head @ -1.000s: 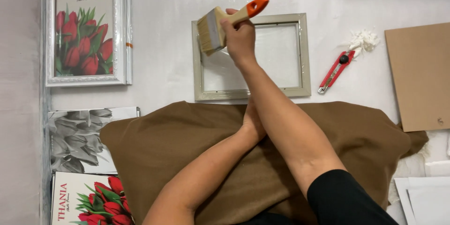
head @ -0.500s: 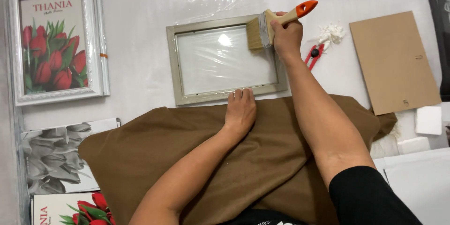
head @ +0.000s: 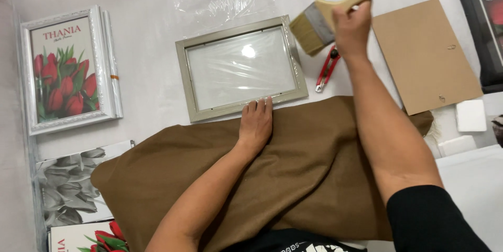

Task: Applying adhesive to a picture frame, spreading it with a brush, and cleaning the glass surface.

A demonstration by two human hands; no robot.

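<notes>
Brush (head: pixel 319 24) lifted off frame (head: pixel 241 68), right hand (head: pixel 352 29) gripping, left hand (head: pixel 255 123) flat.

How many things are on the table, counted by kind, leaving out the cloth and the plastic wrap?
Picture frames in full view: 2, grey frame, white frame
Loose flower prints: 2, grey print, red print
Paintbrush: 1, in the right hand
Red cutter: 1
Brown backing board: 1
Total: 7

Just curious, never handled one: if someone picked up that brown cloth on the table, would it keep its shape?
Probably not. The brown cloth lies creased and draped, so it would likely sag. It looks thick, perhaps fairly heavy. The left hand presses its edge, suggesting it might slide.
</notes>
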